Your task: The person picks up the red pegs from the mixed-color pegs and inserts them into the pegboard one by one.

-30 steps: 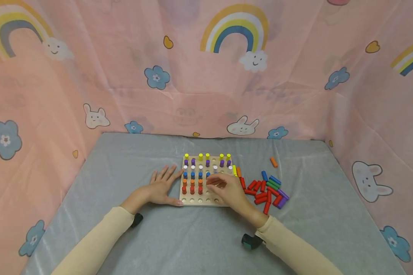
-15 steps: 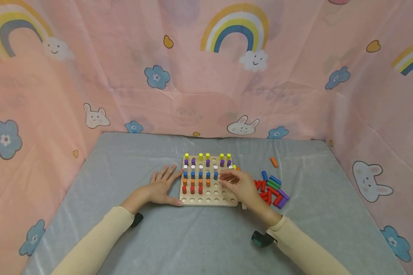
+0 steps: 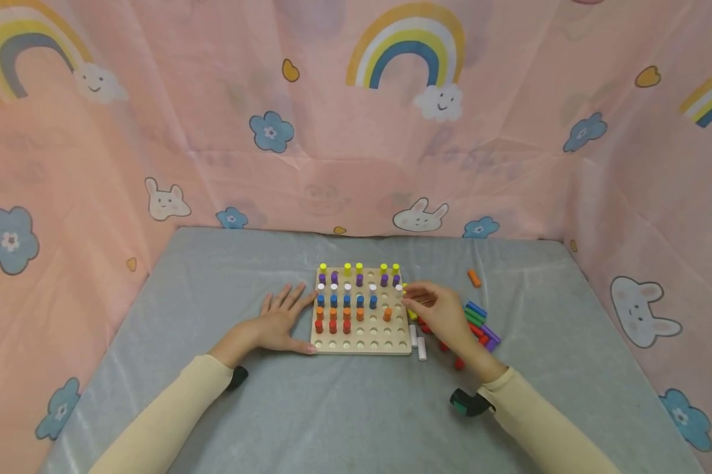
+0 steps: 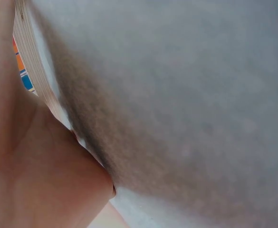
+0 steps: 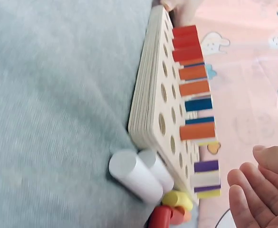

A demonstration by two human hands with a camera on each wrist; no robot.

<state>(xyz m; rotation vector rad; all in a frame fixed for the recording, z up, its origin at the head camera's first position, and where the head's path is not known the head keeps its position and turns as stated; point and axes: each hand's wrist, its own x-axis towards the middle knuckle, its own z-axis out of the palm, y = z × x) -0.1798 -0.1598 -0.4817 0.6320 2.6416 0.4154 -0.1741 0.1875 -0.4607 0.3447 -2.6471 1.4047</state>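
Note:
A wooden pegboard (image 3: 361,351) lies on the table, with rows of yellow, purple, white, blue, orange and red pegs standing in its holes. My left hand (image 3: 275,322) lies spread at the board's left side, thumb and a finger touching its edge. Over the board's right edge hovers my right hand (image 3: 444,319), its fingers loosely bent. The right wrist view shows nothing between the fingers of that hand (image 5: 267,190). Near the board's right end, an orange peg (image 3: 388,315) stands apart from the other orange pegs, with an open hole between them.
Two white pegs (image 3: 422,349) lie against the board's right side, near yellow (image 5: 177,199) and red pegs. Loose blue, green, purple and red pegs (image 3: 477,329) are partly hidden behind my right hand. A single orange peg (image 3: 474,278) lies farther back on the grey cloth (image 3: 332,415).
My right hand has moved rightward across the board, past its right edge. An orange peg now shows standing where the hand was half a second ago. My left hand has stayed put.

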